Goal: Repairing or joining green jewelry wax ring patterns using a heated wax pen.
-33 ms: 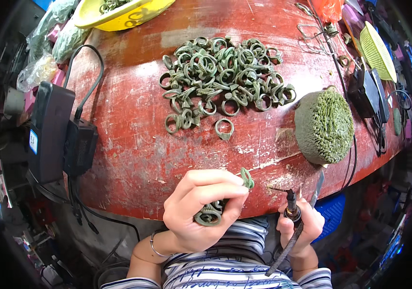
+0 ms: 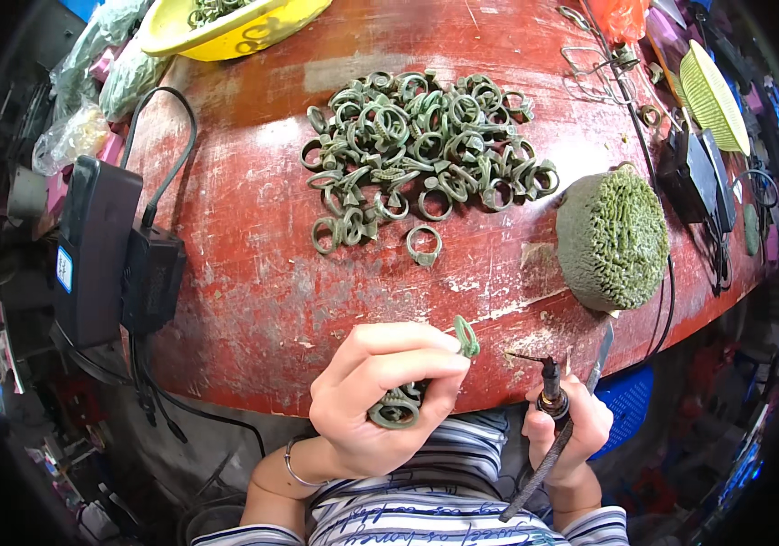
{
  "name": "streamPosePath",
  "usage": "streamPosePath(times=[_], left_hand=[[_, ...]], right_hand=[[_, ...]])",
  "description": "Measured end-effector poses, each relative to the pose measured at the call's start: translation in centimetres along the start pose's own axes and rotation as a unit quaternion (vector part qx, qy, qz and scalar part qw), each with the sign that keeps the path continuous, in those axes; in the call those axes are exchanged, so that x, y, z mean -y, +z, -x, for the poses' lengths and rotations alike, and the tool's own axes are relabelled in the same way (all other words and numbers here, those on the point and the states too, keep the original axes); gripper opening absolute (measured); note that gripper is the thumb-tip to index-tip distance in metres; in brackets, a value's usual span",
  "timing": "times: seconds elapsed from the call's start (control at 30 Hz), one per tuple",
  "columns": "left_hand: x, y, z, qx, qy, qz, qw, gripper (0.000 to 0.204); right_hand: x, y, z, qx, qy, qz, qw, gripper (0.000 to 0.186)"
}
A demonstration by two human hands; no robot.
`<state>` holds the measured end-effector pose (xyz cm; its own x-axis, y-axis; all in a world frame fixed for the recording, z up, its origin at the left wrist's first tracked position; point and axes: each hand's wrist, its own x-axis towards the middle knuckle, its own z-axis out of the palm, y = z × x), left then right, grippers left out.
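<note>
Left hand [image 2: 380, 400]: at the near edge of the red counter [image 2: 244, 273], fingers pinching a green ring [image 2: 465, 335] upright at the tips; more green rings [image 2: 397, 409] are bunched in the palm, partly hidden, count unclear.
Right hand [image 2: 564, 428]: fingers wrapped around a dark pen-like tool [image 2: 549, 391], its thin tip pointing left toward the ring, just short of it; its cord runs down out of view.
Ring pile [image 2: 421, 146]: mid-counter, well apart from the hands; one ring [image 2: 423, 244] lies alone below it.
Green ridged block [image 2: 612, 238]: right of the pile.
Yellow bowl [image 2: 226, 27]: far edge, cut off by the frame.
Black boxes [image 2: 112, 250]: left rim, with cables.
</note>
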<state>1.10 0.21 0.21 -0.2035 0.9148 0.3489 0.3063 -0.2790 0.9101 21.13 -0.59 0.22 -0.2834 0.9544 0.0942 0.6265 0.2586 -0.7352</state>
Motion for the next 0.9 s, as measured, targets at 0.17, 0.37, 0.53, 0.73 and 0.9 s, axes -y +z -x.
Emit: streamPosePath(times=[0.17,0.37,0.53,0.73,0.9], left_hand=[[0.1,-0.1,0.1,0.02,0.025,-0.012,0.999,0.033],[0.1,0.0,0.0,0.02,0.027,0.004,0.999,0.033],[0.1,-0.1,0.0,0.005,0.016,-0.016,1.0,0.03],[0.4,-0.1,0.5,-0.03,-0.032,0.053,0.998,0.031],[-0.1,-0.9,0.6,-0.036,0.005,-0.023,0.999,0.031]], right_hand=[[0.4,0.3,-0.4,-0.022,-0.029,0.035,0.999,0.034],[0.5,0.4,-0.5,-0.022,-0.041,0.059,0.997,0.035],[0.7,0.3,-0.8,-0.016,-0.043,0.047,0.998,0.035],[2.4,0.8,-2.0,-0.027,-0.056,0.067,0.996,0.036],[2.2,1.1,-1.5,-0.024,-0.065,0.064,0.996,0.038]])
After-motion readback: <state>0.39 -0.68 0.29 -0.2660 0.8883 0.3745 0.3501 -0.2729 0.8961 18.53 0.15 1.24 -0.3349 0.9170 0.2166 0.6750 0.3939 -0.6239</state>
